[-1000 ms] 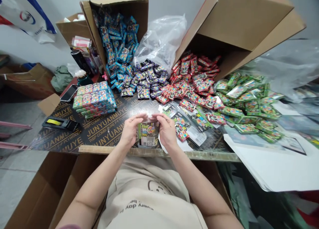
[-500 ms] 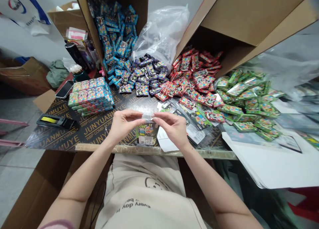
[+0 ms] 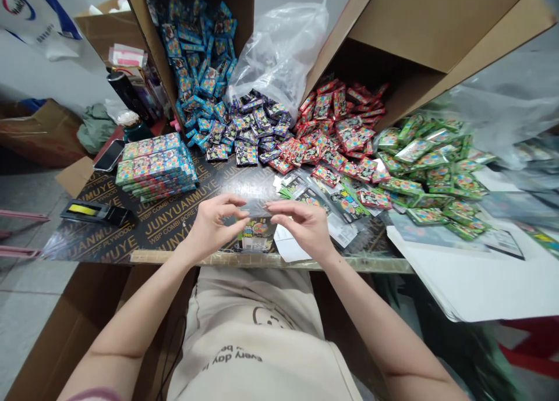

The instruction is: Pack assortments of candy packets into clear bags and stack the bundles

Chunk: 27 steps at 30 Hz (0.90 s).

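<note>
A small printed plastic bag (image 3: 257, 238) with a clear top stands at the table's front edge, between my hands. My left hand (image 3: 215, 223) pinches the upper left side of its clear top, thumb nearer me and fingers behind. On the opposite side, my right hand (image 3: 304, 227) has thumb and fingers closed at the upper right corner. Dark and green printing with a pale panel shows on the bag's lower part; its contents I cannot make out. Flat printed bags (image 3: 345, 203) and a white card (image 3: 290, 245) lie just right of my right hand.
Behind lie heaps of blue packets (image 3: 205, 81), purple packets (image 3: 251, 127), red packets (image 3: 340, 127) and green packets (image 3: 432, 168). Stacked multicoloured packets (image 3: 155, 165) stand at left, near a phone (image 3: 109, 155) and a black tape dispenser (image 3: 96, 212). White sheets (image 3: 480, 284) overhang at right.
My fingers have shifted slightly along the bag's clear top, the right ones laid further across it. The view has moved a little; the heaps look unchanged.
</note>
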Motion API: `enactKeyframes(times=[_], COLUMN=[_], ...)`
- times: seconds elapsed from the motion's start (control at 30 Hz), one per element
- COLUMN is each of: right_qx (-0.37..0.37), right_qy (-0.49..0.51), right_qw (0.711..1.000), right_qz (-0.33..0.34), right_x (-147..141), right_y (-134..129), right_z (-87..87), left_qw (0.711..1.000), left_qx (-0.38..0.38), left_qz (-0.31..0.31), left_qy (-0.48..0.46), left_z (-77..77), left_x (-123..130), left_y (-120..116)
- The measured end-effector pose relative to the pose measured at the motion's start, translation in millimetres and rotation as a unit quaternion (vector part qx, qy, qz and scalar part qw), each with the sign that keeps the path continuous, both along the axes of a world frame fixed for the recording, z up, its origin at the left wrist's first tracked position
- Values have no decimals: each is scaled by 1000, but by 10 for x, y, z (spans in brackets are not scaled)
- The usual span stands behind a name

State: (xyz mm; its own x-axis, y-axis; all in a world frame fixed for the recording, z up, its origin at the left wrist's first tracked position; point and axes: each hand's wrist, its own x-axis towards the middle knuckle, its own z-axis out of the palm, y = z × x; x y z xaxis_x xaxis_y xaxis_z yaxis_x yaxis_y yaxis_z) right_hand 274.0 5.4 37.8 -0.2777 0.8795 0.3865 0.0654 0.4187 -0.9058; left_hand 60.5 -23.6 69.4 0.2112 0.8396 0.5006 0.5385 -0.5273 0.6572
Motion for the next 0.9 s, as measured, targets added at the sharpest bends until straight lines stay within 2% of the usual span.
enactKeyframes(times=[0.1, 0.17, 0.23, 0.3, 0.37, 0.43, 0.5, 0.57, 0.6, 0.63, 0.7, 0.77, 0.83, 0.9], right_qx=[114, 139, 111, 46, -29, -97, -157, -210, -232, -251, -281, -285, -214, -82], right_qy=[-16, -22, -15, 17, 48, 44, 35, 65, 90, 110, 102, 6, -123, -222], right_qw=[993, 989, 993, 998, 998, 994, 987, 975, 968, 962, 954, 955, 963, 969], right_qz=[-28, -46, -39, -29, -29, -11, 21, 28, 21, 13, 26, 81, 109, 71], right_x=[27, 35, 43, 45, 21, -52, -177, -323, -390, -446, -528, -587, -666, -796], right_y=[-49, -66, -63, -46, -26, -4, 27, 84, 126, 176, 296, 430, 580, 763], right_z=[-113, -156, -178, -208, -275, -381, -505, -615, -660, -698, -757, -803, -837, -852], left_qw=[999, 998, 998, 998, 989, 948, 888, 853, 848, 850, 872, 903, 928, 938], left_qx=[33, 52, 63, 51, 36, 30, 14, -22, -43, -61, -87, -91, -102, -149], left_qz=[-23, -28, -18, 16, 104, 219, 301, 329, 338, 347, 376, 396, 356, 257], left_qy=[6, 1, -6, -29, -102, -228, -346, -404, -406, -392, -302, -140, 36, 176], left_z=[-86, -140, -162, -145, -118, -130, -227, -412, -525, -641, -848, -993, -1073, -1111], left_x=[21, 50, 51, -15, -152, -328, -492, -615, -662, -703, -767, -794, -757, -652], left_y=[0, -1, -6, -6, 4, 11, -8, -69, -114, -164, -257, -308, -298, -242])
